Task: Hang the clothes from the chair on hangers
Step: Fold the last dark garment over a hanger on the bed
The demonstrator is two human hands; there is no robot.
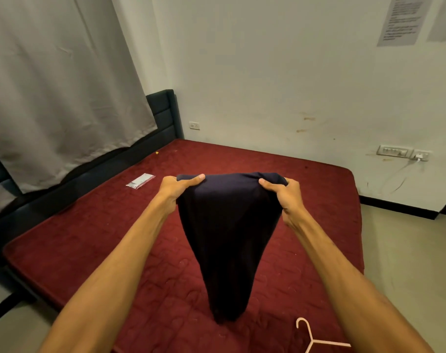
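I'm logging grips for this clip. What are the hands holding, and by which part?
A dark garment, by its top edge: the left hand grips its left end, the right hand its right end, and the rest hangs down.

A dark red quilted mattress (89,238) lay on a dark bed frame (94,171), whose padded headboard (163,110) stood in the corner. A grey curtain (51,85) hung along the left side. The off-white wall (267,59) was stained in places and carried printed sheets (400,19) at the upper right, a socket (194,125) near the headboard, and a switch plate (392,150) beside a white plug (418,157). The pale floor (407,263) met black skirting (395,208) on the right, in warm, dim light
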